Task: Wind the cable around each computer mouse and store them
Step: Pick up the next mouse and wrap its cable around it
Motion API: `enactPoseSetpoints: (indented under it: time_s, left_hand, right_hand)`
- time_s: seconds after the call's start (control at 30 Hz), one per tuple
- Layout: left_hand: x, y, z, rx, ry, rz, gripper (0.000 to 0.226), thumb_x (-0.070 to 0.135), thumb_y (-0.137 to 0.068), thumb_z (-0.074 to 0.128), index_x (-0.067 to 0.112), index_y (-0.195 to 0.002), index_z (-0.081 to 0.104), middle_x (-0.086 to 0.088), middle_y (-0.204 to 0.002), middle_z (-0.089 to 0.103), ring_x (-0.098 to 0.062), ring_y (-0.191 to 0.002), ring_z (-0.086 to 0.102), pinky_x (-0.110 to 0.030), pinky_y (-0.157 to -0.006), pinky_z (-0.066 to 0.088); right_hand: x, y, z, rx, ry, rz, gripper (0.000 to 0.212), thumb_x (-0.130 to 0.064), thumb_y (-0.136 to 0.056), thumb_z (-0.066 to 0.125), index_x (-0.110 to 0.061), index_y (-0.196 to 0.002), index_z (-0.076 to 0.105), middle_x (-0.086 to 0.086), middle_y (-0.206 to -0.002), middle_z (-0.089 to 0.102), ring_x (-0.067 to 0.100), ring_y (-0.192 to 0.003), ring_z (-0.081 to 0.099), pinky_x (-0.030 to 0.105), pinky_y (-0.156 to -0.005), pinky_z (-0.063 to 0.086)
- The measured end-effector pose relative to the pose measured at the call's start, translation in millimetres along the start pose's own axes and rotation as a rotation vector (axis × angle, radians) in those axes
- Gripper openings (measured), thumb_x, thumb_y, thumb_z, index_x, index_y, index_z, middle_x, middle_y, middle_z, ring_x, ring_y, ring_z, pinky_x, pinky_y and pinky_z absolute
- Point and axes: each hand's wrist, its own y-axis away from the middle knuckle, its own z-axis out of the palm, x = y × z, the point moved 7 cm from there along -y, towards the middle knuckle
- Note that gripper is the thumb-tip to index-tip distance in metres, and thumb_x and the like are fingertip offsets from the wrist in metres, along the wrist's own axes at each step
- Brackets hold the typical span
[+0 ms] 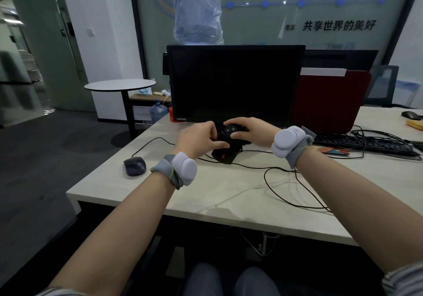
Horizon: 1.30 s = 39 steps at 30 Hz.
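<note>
My right hand [254,131] grips a black mouse [231,129] just in front of the monitor's base. My left hand [201,139] is pinched next to it, fingers closed on what looks like the mouse's thin black cable. Below the hands lies another black mouse [223,155] with a red scroll wheel. A third, dark mouse [135,166] rests on the desk's left side, its cable [151,141] running toward the hands. Loose black cable [281,192] loops over the desk on the right.
A black Lenovo monitor [235,83] stands right behind the hands. A black keyboard [364,143] and tangled cables lie at right, in front of a red divider [329,105]. Another mouse [412,115] sits far right. The desk's front edge [206,215] is near my knees.
</note>
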Motion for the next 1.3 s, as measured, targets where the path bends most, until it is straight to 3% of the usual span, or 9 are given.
enactPoseSetpoints:
  time_s: [0.2,0.37,0.47,0.53,0.6,0.8,0.9,1.03,1.3]
  left_hand:
    - [3,5,-3,-0.219,0.713,0.093,0.014,0.013,-0.087,0.062,0.024,-0.081,0.055,0.011,-0.068,0.054,0.002,-0.051,0.045,-0.014,-0.049,0.038]
    - [-6,7,-5,-0.101,1.184,-0.026,0.017,0.001,-0.093,0.045,0.016,-0.087,0.051,0.003,-0.074,0.055,-0.001,-0.056,0.05,-0.015,-0.052,0.04]
    - [-7,5,-5,0.068,1.298,-0.091,0.028,-0.005,-0.093,0.033,0.016,-0.089,0.051,-0.004,-0.086,0.051,-0.011,-0.076,0.052,-0.021,-0.067,0.043]
    - [-10,5,2,0.147,1.398,-0.233,0.029,-0.003,-0.096,0.031,0.015,-0.088,0.052,-0.006,-0.083,0.052,-0.01,-0.069,0.056,-0.021,-0.059,0.049]
    - [-10,5,9,0.176,1.361,-0.297,0.026,-0.003,-0.097,0.032,0.013,-0.087,0.051,-0.005,-0.078,0.052,-0.005,-0.056,0.058,-0.019,-0.051,0.05]
    - [-1,5,39,-0.151,1.288,-0.224,0.026,0.014,-0.101,0.031,0.014,-0.105,0.056,-0.002,-0.069,0.051,-0.007,-0.064,0.064,-0.026,-0.079,0.054]
    - [-5,14,55,-0.292,1.072,-0.225,0.028,0.016,-0.101,0.033,0.013,-0.111,0.059,0.0,-0.069,0.05,-0.009,-0.058,0.057,-0.021,-0.066,0.053]
    - [-19,12,47,-0.177,0.71,-0.19,0.032,0.019,-0.099,0.034,0.014,-0.111,0.063,0.004,-0.062,0.042,-0.011,-0.054,0.039,-0.022,-0.053,0.036]
    - [6,15,53,-0.266,0.467,-0.08,0.035,0.023,-0.099,0.032,0.024,-0.13,0.049,0.006,-0.064,0.046,-0.002,-0.055,0.043,-0.008,-0.044,0.033]
  right_hand:
    - [11,7,11,-0.223,-0.46,0.044,0.034,-0.015,-0.095,0.049,-0.022,-0.128,0.051,0.006,-0.119,0.061,0.024,-0.108,0.06,0.035,-0.092,0.053]
    - [2,10,19,-0.251,-1.177,0.042,0.028,-0.014,-0.095,0.04,-0.017,-0.119,0.055,0.006,-0.104,0.062,0.013,-0.086,0.065,0.025,-0.075,0.056]
    - [-5,4,22,-0.143,-1.339,0.03,0.031,-0.017,-0.098,0.036,-0.013,-0.124,0.051,0.006,-0.1,0.06,0.014,-0.083,0.064,0.026,-0.074,0.057]
    - [-9,-1,24,-0.075,-1.404,0.015,0.032,-0.019,-0.099,0.036,-0.011,-0.127,0.049,0.004,-0.099,0.061,0.016,-0.085,0.062,0.026,-0.074,0.057]
    - [-12,-4,23,-0.014,-1.484,0.005,0.029,-0.019,-0.098,0.038,-0.011,-0.123,0.051,0.005,-0.099,0.062,0.017,-0.085,0.063,0.026,-0.072,0.057]
    - [-1,-10,8,0.235,-1.604,0.007,0.019,-0.016,-0.097,0.043,-0.013,-0.111,0.056,0.006,-0.102,0.063,0.018,-0.092,0.064,0.028,-0.077,0.058]
    - [16,-9,1,0.376,-1.565,0.067,0.023,-0.013,-0.095,0.048,-0.013,-0.117,0.052,0.006,-0.108,0.061,0.021,-0.101,0.06,0.032,-0.079,0.057]
    - [37,-5,-3,0.512,-1.15,0.2,0.038,-0.01,-0.091,0.055,-0.007,-0.128,0.045,0.006,-0.116,0.055,0.023,-0.11,0.054,0.036,-0.085,0.052]
    - [47,-7,12,0.565,-1.176,0.3,0.041,-0.011,-0.09,0.058,-0.002,-0.128,0.044,0.017,-0.127,0.052,0.029,-0.114,0.053,0.037,-0.086,0.052]
